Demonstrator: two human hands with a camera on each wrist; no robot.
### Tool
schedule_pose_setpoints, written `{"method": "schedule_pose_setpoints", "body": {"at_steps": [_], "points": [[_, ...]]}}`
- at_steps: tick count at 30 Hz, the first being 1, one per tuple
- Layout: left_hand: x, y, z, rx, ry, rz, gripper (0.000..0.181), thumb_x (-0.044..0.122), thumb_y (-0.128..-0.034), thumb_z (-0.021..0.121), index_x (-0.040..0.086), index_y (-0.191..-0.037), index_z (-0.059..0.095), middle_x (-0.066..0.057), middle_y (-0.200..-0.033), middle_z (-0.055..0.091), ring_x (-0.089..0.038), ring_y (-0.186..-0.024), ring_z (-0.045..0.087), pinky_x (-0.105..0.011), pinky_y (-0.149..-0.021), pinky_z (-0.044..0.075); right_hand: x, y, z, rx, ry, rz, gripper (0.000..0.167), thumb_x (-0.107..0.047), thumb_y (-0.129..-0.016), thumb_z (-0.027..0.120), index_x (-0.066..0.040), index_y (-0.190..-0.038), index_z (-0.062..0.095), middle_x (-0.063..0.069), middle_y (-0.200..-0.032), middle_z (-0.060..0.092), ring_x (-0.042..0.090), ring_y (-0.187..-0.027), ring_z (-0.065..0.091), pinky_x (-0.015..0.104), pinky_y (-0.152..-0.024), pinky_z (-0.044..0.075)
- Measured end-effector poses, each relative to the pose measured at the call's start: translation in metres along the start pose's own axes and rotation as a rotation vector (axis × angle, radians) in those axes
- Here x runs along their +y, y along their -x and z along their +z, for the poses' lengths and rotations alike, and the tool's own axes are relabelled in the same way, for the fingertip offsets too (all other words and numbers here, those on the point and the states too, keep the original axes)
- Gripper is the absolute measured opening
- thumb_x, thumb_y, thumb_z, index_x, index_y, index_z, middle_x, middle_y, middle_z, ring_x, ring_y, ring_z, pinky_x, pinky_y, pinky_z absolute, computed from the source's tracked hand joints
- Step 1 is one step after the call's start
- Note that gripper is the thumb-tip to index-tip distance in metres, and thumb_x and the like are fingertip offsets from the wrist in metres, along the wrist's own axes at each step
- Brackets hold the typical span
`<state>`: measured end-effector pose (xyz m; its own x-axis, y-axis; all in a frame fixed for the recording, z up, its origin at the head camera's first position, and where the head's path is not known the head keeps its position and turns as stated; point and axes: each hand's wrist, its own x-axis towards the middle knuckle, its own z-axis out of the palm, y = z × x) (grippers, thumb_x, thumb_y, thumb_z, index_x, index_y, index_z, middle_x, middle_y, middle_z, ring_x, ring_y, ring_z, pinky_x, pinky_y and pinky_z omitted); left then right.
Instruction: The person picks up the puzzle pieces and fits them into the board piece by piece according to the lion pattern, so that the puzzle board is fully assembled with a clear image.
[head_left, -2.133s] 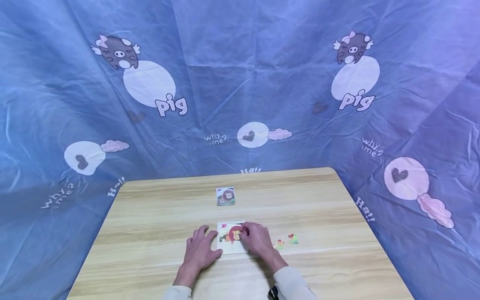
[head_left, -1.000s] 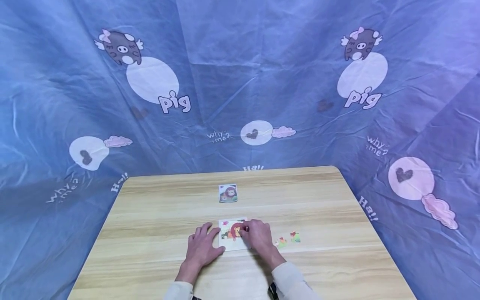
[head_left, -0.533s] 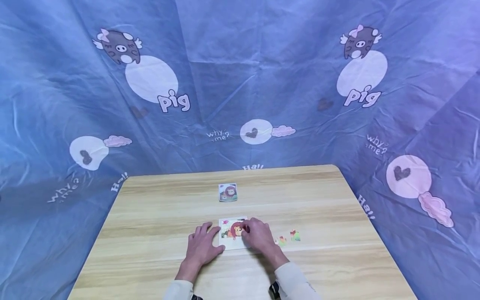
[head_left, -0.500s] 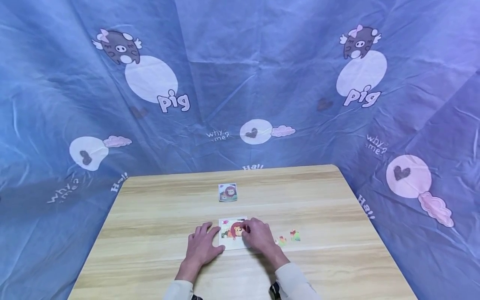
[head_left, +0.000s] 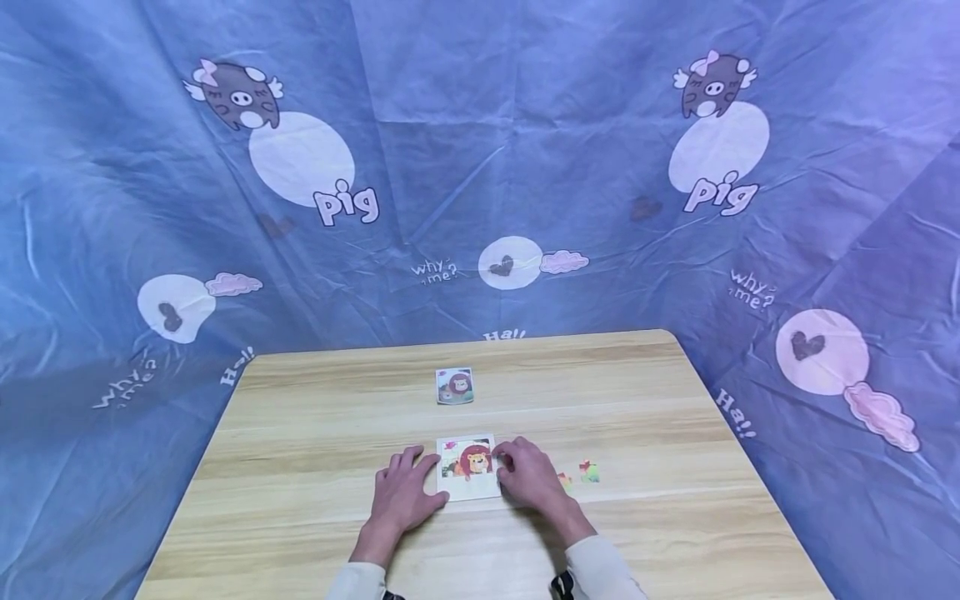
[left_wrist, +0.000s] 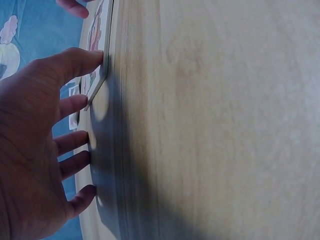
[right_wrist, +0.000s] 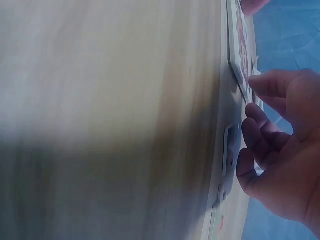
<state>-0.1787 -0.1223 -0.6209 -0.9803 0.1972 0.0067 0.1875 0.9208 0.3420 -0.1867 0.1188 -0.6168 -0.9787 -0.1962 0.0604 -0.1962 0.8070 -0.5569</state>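
A white puzzle board (head_left: 474,490) lies on the table, its upper part filled with lion picture pieces (head_left: 476,460) and its lower part bare white. My left hand (head_left: 403,493) rests at its left side, thumb at the near corner and index finger against the left edge. Beside the right edge is my right hand (head_left: 531,477), fingers loosely curled with nothing seen between them; its thumb is close to the board in the right wrist view. Two loose puzzle pieces lie to the right, one piece (head_left: 589,472) in full sight, the other piece (head_left: 565,479) partly behind the right hand.
A small card with a lion picture (head_left: 454,386) lies farther back on the wooden table (head_left: 315,417). Blue printed cloth (head_left: 442,167) hangs behind the table and along both sides.
My right hand has slid right, off the lion picture, and its fingers have let go of a puzzle piece at the mane's right side. My left hand stays at the board's edge.
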Motion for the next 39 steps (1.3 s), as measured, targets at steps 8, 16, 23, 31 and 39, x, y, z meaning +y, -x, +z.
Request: {"method": "schedule_pose_setpoints", "body": {"at_steps": [8, 16, 23, 31, 39], "points": [[0.0, 0.001, -0.002, -0.006, 0.005, -0.009, 0.065, 0.052, -0.0693, 0.074, 0.027, -0.128, 0.061, -0.01, -0.139, 0.05, -0.032, -0.121, 0.047, -0.056, -0.09, 0.041, 0.008, 0.009, -0.008, -0.031, -0.004, 0.017, 0.033, -0.013, -0.076, 0.069, -0.018, -0.108, 0.069, -0.009, -0.081, 0.049, 0.007, -0.073, 0.043, 0.022, -0.065, 0.041], [0.0, 0.001, -0.003, -0.011, 0.018, -0.023, 0.066, 0.052, -0.0696, 0.074, 0.026, -0.129, 0.06, -0.01, -0.139, 0.049, -0.031, -0.122, 0.046, -0.057, -0.093, 0.04, 0.014, 0.015, -0.011, -0.038, 0.008, 0.03, 0.034, -0.016, -0.075, 0.071, -0.022, -0.108, 0.068, -0.011, -0.085, 0.05, 0.007, -0.078, 0.046, 0.027, -0.072, 0.045], [0.001, 0.001, -0.005, -0.007, 0.015, -0.018, 0.066, 0.05, -0.0695, 0.075, 0.025, -0.128, 0.061, -0.01, -0.139, 0.05, -0.031, -0.121, 0.047, -0.057, -0.093, 0.04, 0.018, 0.02, -0.017, -0.017, 0.011, 0.018, 0.036, -0.016, -0.072, 0.074, -0.022, -0.107, 0.069, -0.008, -0.087, 0.054, 0.01, -0.083, 0.048, 0.029, -0.072, 0.045], [-0.004, -0.001, -0.006, -0.005, 0.025, -0.005, 0.065, 0.051, -0.0696, 0.074, 0.025, -0.128, 0.061, -0.009, -0.139, 0.05, -0.031, -0.121, 0.047, -0.057, -0.091, 0.041, 0.02, 0.027, -0.024, -0.013, 0.038, 0.062, 0.04, -0.022, -0.066, 0.079, -0.022, -0.105, 0.071, -0.007, -0.094, 0.059, 0.014, -0.092, 0.053, 0.034, -0.079, 0.047], [-0.004, -0.002, -0.009, -0.015, 0.028, -0.012, 0.065, 0.052, -0.0694, 0.074, 0.026, -0.128, 0.061, -0.009, -0.139, 0.05, -0.031, -0.122, 0.047, -0.058, -0.092, 0.041, 0.024, 0.031, -0.029, -0.039, 0.075, 0.117, 0.047, -0.027, -0.066, 0.082, -0.019, -0.111, 0.071, -0.007, -0.097, 0.058, 0.015, -0.094, 0.053, 0.036, -0.083, 0.048]]}}
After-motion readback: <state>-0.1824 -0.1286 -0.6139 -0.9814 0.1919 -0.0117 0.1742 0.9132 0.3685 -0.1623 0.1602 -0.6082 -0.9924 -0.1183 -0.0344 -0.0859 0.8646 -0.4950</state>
